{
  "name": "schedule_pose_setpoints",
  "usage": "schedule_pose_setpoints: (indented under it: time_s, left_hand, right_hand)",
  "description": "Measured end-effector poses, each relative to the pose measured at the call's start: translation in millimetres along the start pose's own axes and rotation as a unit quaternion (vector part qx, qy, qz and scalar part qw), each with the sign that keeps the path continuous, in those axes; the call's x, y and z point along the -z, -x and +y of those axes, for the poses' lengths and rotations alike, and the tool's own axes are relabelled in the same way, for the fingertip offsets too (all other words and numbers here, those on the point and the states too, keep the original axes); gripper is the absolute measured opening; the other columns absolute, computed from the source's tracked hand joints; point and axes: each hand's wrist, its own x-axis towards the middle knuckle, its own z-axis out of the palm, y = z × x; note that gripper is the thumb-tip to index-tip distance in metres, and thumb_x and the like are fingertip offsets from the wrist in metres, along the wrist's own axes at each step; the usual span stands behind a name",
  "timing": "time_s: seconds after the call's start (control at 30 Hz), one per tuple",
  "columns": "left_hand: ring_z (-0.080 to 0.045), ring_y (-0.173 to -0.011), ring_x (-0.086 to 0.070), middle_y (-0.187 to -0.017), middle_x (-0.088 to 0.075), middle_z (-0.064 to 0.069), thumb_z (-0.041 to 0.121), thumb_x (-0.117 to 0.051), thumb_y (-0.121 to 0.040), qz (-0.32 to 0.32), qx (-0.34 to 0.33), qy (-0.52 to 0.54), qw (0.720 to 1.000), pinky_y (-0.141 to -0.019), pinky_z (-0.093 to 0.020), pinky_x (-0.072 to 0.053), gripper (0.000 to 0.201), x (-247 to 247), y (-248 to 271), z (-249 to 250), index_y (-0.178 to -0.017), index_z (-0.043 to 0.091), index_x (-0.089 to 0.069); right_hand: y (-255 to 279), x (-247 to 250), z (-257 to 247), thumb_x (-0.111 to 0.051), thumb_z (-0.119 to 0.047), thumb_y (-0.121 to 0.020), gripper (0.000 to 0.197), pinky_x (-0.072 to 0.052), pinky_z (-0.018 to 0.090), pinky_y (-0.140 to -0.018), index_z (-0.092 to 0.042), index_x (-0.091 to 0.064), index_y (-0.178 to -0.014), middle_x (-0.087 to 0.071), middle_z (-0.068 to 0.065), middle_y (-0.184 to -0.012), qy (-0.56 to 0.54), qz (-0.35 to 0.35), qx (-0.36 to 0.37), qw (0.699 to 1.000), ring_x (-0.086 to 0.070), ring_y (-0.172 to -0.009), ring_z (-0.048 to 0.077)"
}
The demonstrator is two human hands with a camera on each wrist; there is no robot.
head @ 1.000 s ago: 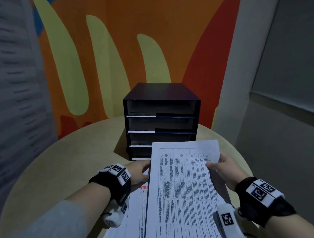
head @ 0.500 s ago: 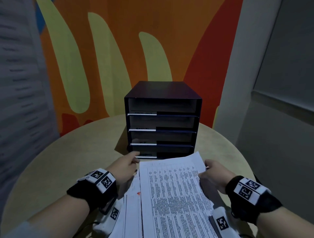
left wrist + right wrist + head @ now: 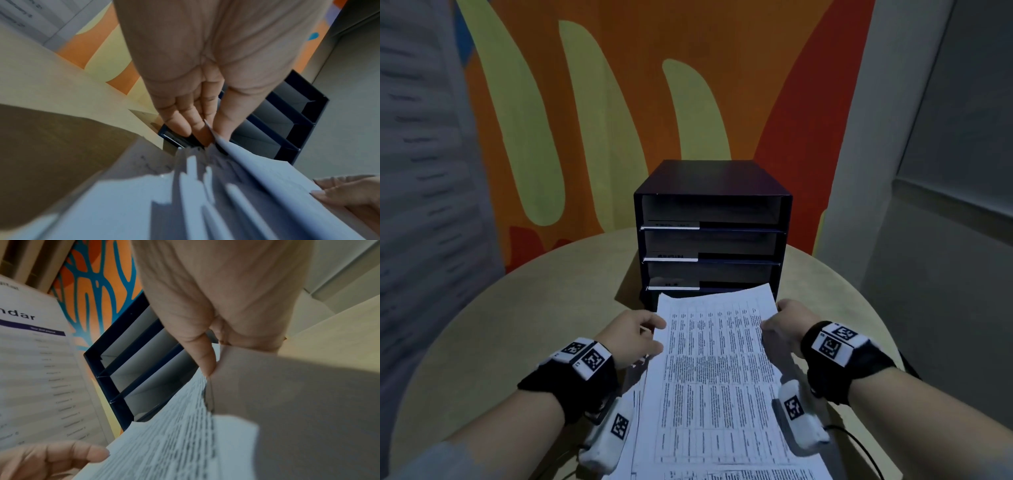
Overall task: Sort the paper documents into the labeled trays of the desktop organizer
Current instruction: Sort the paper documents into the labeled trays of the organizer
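A dark blue desktop organizer [image 3: 710,178] with several open trays and white labels stands at the back of the round table [image 3: 517,325]. I hold a printed sheet with table text [image 3: 715,363] in both hands, its far edge at the lowest tray's mouth. My left hand [image 3: 654,330] pinches the sheet's left edge, thumb on top [image 3: 224,128]. My right hand [image 3: 770,320] grips the right edge, thumb [image 3: 206,360] on the paper. More documents [image 3: 638,407] lie stacked under the sheet. The lowest tray is hidden behind it.
The orange and yellow mural wall [image 3: 619,102] rises right behind the organizer. A grey wall [image 3: 945,240] closes the right side. In the right wrist view a calendar page [image 3: 35,369] shows at the left. A thin black cable [image 3: 859,442] trails near my right wrist.
The sheet has dropped lower and moved forward, from in front of the third tray to the lowest tray's mouth. My left hand has left the tray's front and taken the sheet's left edge.
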Motion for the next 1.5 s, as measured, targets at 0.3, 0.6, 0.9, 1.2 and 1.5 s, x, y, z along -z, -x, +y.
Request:
schedule_pose_setpoints:
  time_s: [0.3, 0.6, 0.9, 1.2, 1.5]
  left_hand:
    - [-0.017, -0.109, -0.060, -0.118, -0.059, 0.000, 0.013, -0.073, -0.084, -0.011, 0.046, -0.108, 0.993, -0.085, -0.024, -0.046, 0.034, 2, -18, 3, -0.116, 0.022, -0.064]
    - [-0.015, -0.080, -0.066, -0.091, -0.067, -0.001, 0.014, -0.070, -0.087, 0.056, 0.039, -0.064, 0.996, -0.079, -0.029, -0.052, 0.031, 6, -36, -5, -0.113, 0.028, -0.060]
    - [-0.014, -0.121, -0.054, -0.138, -0.055, 0.000, 0.047, -0.059, -0.092, -0.003, 0.004, -0.229, 0.974, -0.096, -0.024, -0.042, 0.050, 11, -40, 25, -0.135, 0.022, -0.053]
    - [-0.009, -0.143, -0.026, -0.159, -0.020, 0.014, 0.050, -0.074, -0.077, -0.193, -0.129, -0.330, 0.915, -0.117, -0.030, -0.026, 0.093, -6, -8, 59, -0.152, 0.033, -0.022]
    - [-0.018, -0.121, -0.054, -0.137, -0.054, 0.001, 0.010, -0.047, -0.094, -0.128, -0.130, -0.333, 0.925, -0.101, -0.032, -0.046, 0.049, -24, -30, 63, -0.138, 0.028, -0.050]
  right_hand:
    - [-2, -1, -8, -0.067, -0.024, -0.089, 0.020, -0.042, 0.023, -0.055, -0.006, -0.060, -0.088, -0.057, 0.003, -0.075, 0.202, -0.052, -0.017, 0.978, -0.056, -0.074, 0.021]
    - [-16, 5, -11, -0.071, -0.008, -0.080, 0.018, -0.047, 0.031, -0.063, -0.008, -0.054, -0.086, -0.058, 0.009, -0.080, 0.157, -0.064, 0.005, 0.985, -0.058, -0.078, 0.026]
    - [-30, 4, -11, -0.070, 0.003, -0.077, 0.021, -0.052, 0.028, -0.071, -0.013, -0.062, -0.068, -0.062, -0.003, -0.068, 0.101, -0.019, 0.057, 0.993, -0.059, -0.072, 0.015]
    - [-36, 4, -22, -0.056, 0.024, -0.077, 0.028, -0.044, 0.021, -0.038, -0.002, -0.053, -0.066, -0.056, 0.013, -0.057, 0.005, 0.008, 0.028, 1.000, -0.053, -0.043, 0.020]
    - [-24, 3, -31, -0.071, -0.008, -0.077, 0.012, -0.049, 0.029, -0.061, -0.013, -0.060, -0.080, -0.062, 0.002, -0.072, 0.262, -0.031, 0.082, 0.961, -0.059, -0.069, 0.021]
